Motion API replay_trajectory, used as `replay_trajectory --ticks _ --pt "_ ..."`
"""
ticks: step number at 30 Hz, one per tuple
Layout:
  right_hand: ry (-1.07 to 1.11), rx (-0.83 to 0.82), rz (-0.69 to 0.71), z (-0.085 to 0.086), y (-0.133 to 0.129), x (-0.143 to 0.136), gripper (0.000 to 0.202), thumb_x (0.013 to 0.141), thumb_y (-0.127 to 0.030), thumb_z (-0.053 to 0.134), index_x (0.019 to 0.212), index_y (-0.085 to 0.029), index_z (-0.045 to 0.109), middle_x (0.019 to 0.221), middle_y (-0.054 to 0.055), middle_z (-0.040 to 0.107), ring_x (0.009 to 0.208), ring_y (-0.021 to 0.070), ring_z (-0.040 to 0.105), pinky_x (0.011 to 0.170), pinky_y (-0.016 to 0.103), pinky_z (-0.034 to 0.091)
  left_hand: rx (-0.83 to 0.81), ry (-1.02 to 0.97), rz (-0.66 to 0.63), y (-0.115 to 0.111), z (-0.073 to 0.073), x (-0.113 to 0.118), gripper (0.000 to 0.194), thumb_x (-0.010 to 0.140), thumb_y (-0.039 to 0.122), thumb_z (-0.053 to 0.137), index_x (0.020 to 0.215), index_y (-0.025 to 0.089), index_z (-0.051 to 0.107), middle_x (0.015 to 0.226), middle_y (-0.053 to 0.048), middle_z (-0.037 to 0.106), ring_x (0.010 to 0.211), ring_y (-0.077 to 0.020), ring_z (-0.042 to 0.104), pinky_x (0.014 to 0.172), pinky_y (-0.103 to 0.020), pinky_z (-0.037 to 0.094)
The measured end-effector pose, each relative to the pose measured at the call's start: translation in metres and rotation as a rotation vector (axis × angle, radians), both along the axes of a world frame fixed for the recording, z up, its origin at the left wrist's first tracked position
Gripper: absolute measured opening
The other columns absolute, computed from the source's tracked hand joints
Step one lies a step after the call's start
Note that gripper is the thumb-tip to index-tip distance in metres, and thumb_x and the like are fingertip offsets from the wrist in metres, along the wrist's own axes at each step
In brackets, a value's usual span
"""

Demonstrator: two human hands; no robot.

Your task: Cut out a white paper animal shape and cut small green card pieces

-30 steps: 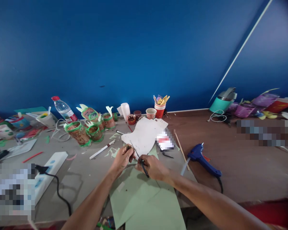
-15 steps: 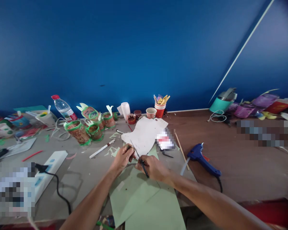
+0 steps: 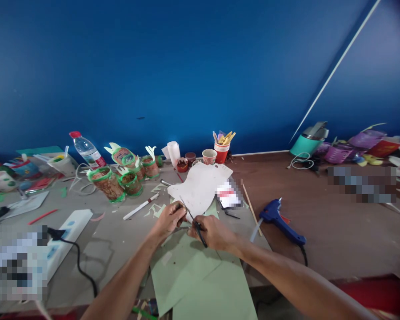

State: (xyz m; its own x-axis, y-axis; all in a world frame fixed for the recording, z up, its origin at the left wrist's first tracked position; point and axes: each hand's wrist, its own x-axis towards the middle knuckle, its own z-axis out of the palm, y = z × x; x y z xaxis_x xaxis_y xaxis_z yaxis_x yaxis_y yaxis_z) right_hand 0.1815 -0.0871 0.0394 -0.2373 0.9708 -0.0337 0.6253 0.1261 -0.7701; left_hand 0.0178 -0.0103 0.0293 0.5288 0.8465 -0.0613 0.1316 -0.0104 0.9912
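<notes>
My right hand is closed round the black handles of a pair of scissors, whose blades point up and left toward my left hand. My left hand is pinched; what it holds between its fingertips is too small to make out. Just beyond both hands lies a white paper cutout. Light green paper sheets spread beneath my hands and down over the table's front edge.
A blue glue gun and a thin wooden stick lie on the right. Leftward are a marker, a white power strip, decorated pots and a bottle. Paper cups stand behind. At the far right edge, part of a person's hand shows.
The view has shifted very slightly. My hands and the scissors keep nearly the same pose.
</notes>
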Motion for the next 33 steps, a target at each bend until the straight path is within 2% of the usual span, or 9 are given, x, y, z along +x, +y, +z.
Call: replay_trajectory --ticks 5,15,23,25,28,33 --pt "-0.001 -0.042 -0.007 0.0 0.0 0.0 0.02 0.078 -0.036 0.061 0.072 -0.018 0.057 0.059 0.0 0.057 0.054 0.0114 0.046 0.049 0.021 0.027 -0.015 0.043 -0.032 -0.001 0.004 -0.002 0.022 0.07 0.037 0.054 0.061 0.018 0.049 0.052 0.004 0.052 0.042 -0.0071 0.038 0.044 -0.021 0.027" --pt "-0.064 -0.025 0.013 0.001 -0.001 0.001 0.021 0.079 -0.038 0.06 0.073 -0.018 0.058 0.061 0.001 0.059 0.055 0.0121 0.05 0.049 0.021 0.025 -0.018 0.104 -0.074 0.002 0.004 -0.005 0.019 0.069 0.036 0.053 0.063 0.018 0.051 0.055 0.003 0.054 0.045 -0.0077 0.039 0.045 -0.021 0.027" --pt "-0.055 0.008 -0.001 0.005 -0.001 0.004 0.025 0.078 -0.039 0.061 0.067 -0.017 0.057 0.054 -0.002 0.051 0.051 0.0096 0.04 0.047 0.021 0.023 -0.038 0.133 -0.105 0.001 0.013 -0.008 0.026 0.068 0.041 0.056 0.059 0.018 0.051 0.053 0.002 0.052 0.044 -0.0083 0.041 0.044 -0.022 0.029" --pt "-0.005 0.008 -0.02 0.006 0.0 0.004 0.024 0.078 -0.039 0.062 0.068 -0.017 0.058 0.056 -0.002 0.051 0.053 0.0098 0.041 0.048 0.02 0.025 -0.045 0.09 -0.119 0.002 0.011 -0.009 0.03 0.071 0.044 0.058 0.06 0.017 0.052 0.055 0.001 0.054 0.044 -0.0079 0.041 0.045 -0.022 0.03" --pt "0.123 -0.012 -0.091 0.004 0.003 0.004 0.024 0.077 -0.039 0.062 0.074 -0.015 0.059 0.059 -0.002 0.052 0.056 0.01 0.043 0.049 0.019 0.029 -0.089 -0.082 -0.093 0.004 0.006 -0.01 0.033 0.074 0.046 0.062 0.063 0.017 0.052 0.056 0.003 0.053 0.046 -0.0076 0.043 0.05 -0.023 0.036" --pt "0.371 -0.071 -0.098 0.001 0.008 0.006 0.032 0.081 -0.047 0.056 0.078 -0.015 0.055 0.058 -0.004 0.046 0.052 0.0084 0.04 0.048 0.02 0.031 -0.199 -0.296 0.022 0.004 0.003 -0.007 0.034 0.067 0.045 0.073 0.072 0.017 0.055 0.062 0.003 0.055 0.048 -0.0076 0.047 0.063 -0.027 0.045"
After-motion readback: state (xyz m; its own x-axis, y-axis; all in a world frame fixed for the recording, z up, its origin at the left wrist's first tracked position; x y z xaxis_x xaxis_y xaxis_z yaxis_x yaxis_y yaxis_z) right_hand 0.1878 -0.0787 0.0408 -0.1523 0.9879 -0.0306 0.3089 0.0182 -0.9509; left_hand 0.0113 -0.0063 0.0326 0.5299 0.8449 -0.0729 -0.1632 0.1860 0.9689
